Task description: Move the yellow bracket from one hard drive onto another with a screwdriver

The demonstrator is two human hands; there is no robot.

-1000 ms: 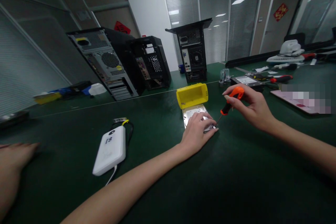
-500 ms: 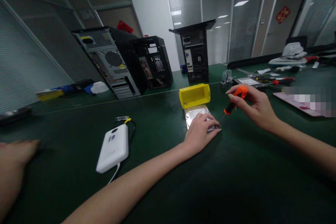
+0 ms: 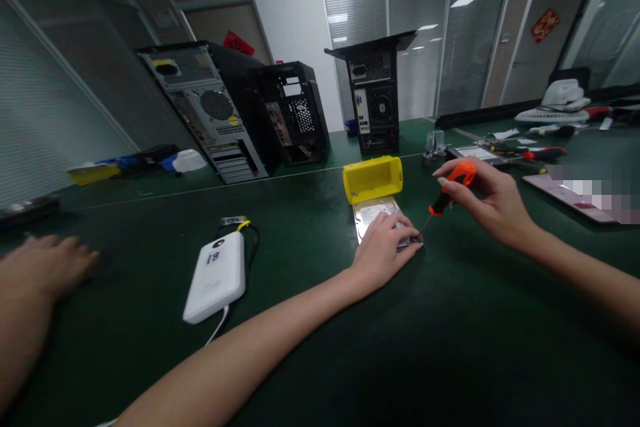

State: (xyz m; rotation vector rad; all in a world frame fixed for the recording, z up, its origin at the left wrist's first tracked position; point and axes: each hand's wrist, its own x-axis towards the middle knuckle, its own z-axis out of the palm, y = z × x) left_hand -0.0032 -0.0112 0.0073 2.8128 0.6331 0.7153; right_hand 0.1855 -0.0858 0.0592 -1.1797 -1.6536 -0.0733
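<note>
My left hand [image 3: 384,248] lies over a silver hard drive [image 3: 371,211] on the table, its fingers gripping the drive's near right corner. My palm and fingers cover much of the drive. In my right hand [image 3: 495,199] is a screwdriver [image 3: 464,175] with an orange and black handle, held by the fingertips. Its shaft slants down to the left, and the tip meets the drive's corner beside my left fingertips. Whether a screw sits under the tip cannot be made out. A yellow open box [image 3: 373,181] stands just behind the drive.
A white power bank [image 3: 216,275] marked 18, with cables, lies to the left. Another person's hand [image 3: 50,265] is at the far left edge. Computer cases [image 3: 380,97] stand at the back. Pliers [image 3: 545,153] and other tools lie at the right, near a pink-edged board [image 3: 570,199].
The other person's hand at the left has moved up and to the right, and is blurred. My own hands, the screwdriver and the drive hold nearly the same position.
</note>
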